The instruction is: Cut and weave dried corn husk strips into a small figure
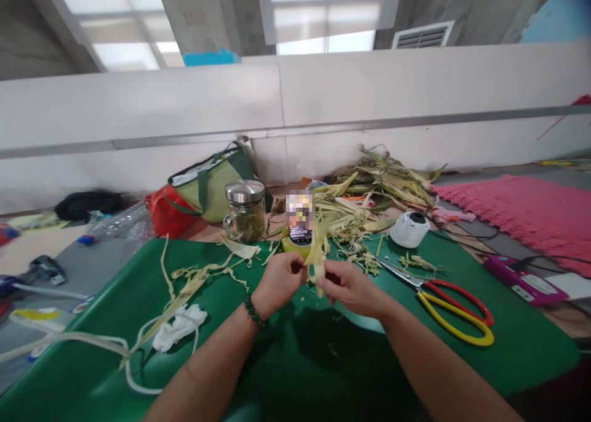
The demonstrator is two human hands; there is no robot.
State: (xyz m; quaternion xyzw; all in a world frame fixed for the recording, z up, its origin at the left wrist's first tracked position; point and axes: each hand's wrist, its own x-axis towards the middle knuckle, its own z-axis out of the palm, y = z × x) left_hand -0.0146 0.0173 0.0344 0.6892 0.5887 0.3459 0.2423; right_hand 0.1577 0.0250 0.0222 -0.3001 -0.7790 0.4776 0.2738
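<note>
Pale yellow corn husk [317, 255] stands upright between my two hands at the middle of the green mat. My left hand [282, 281], with a dark bead bracelet at the wrist, pinches the husk from the left. From the other side my right hand [347, 286] grips its lower part, fingers curled round it. Just behind the hands a phone [300, 225] leans on a yellow-green roll [290, 244], its screen partly blurred. Husk scraps [357, 249] lie beyond my right hand. Scissors [438, 296] with red and yellow handles rest to the right, blades toward the hands.
A lidded glass mug [245, 212] and a green bag [212, 185] stand behind left. A white thread spool [409, 230] sits near a heap of dried husks [388, 178]. White cord [129, 373] and crumpled tissue [180, 328] lie left; a purple power strip [524, 280] lies right.
</note>
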